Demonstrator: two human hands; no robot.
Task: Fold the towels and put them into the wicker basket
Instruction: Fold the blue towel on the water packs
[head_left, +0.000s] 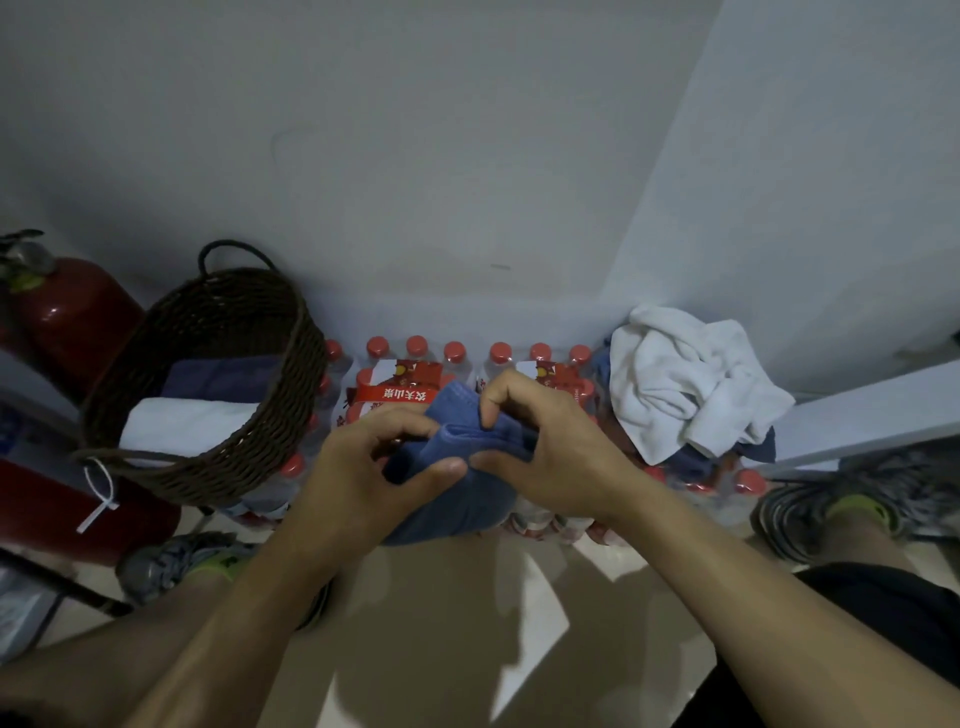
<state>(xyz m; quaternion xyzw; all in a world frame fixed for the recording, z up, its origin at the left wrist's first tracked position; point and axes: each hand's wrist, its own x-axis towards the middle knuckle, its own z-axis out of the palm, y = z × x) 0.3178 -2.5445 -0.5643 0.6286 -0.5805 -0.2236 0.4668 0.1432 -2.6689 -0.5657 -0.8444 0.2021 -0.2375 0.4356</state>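
Observation:
A blue towel (457, 499) hangs bunched between both my hands in the middle of the view, above packs of bottled water. My left hand (363, 467) grips its left part with thumb and curled fingers. My right hand (545, 447) pinches its upper edge. The dark wicker basket (291, 374) stands tilted at the left on the bottles, and holds a folded white towel (182, 426) and a folded dark blue towel (218, 376). A crumpled white towel (685, 379) lies heaped at the right over some blue cloth (758, 447).
Shrink-wrapped packs of red-capped water bottles (415, 364) line the wall under the towels and basket. A red fire extinguisher (67, 306) stands at the far left. My shoes (176, 561) rest on the pale floor either side. A white ledge (862, 410) juts out at right.

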